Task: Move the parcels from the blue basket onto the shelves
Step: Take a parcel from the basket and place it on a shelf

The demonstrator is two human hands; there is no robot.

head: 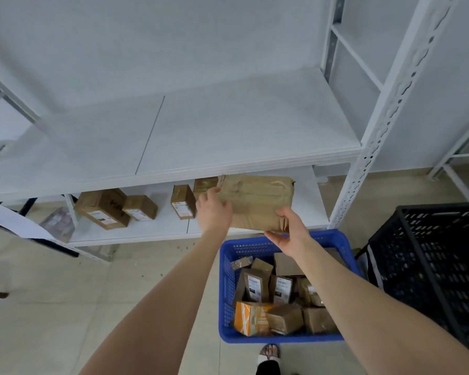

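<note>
Brown-paper parcel (257,201), wide and flat, held level between both hands just below the front lip of the upper shelf (228,131) and over the right part of the lower shelf (146,228). Gripped at its left edge by the left hand (214,212), fingers curled over the top; clasped at its near right corner by the right hand (290,231), thumb underneath. Cannot tell whether resting on the lower shelf or held just above it. Further left on that same shelf, 4 labelled cardboard boxes (103,208), the rightmost partly hidden behind the left hand. Under the right forearm, on the tiled floor, the blue basket (225,293), filled with a jumble of small brown parcels (282,290) and 1 orange box (249,318). Just right of the basket, a black crate (431,266).
</note>
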